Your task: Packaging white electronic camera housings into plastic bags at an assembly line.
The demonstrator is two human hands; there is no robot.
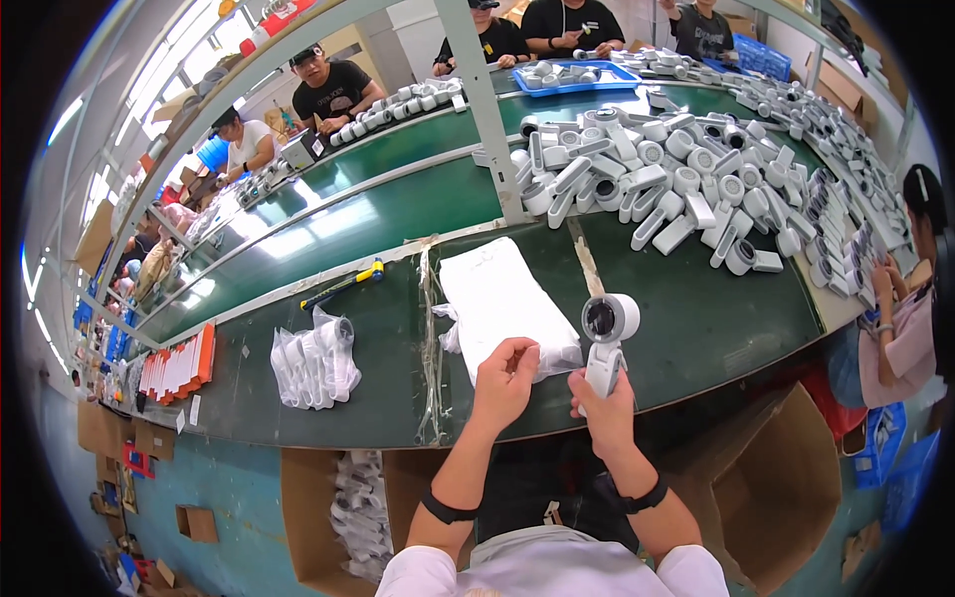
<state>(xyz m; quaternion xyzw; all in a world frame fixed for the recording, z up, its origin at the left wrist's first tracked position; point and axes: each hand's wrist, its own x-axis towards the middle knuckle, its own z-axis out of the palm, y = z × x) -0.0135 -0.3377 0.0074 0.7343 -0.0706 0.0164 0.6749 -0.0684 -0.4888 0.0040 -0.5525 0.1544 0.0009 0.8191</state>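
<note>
My right hand point(604, 403) grips a white handheld fan point(611, 320) by its handle. The fan stands upright above the bench edge, its round dark-centred head facing me. My left hand point(508, 378) is closed with bent fingers at the near end of a stack of white plastic bags point(505, 298). Whether a bag edge is between its fingertips is hidden. Left of the stack lie several fans wrapped in clear bags point(316, 363), side by side on the green bench.
A big heap of white fans point(686, 179) covers the far right. A yellow-black tool point(343, 284) lies behind the bagged fans. Orange-white boxes point(179, 366) stand at left. Below are a carton of bagged fans point(363, 517) and an open carton point(766, 488). Co-workers sit across and at right.
</note>
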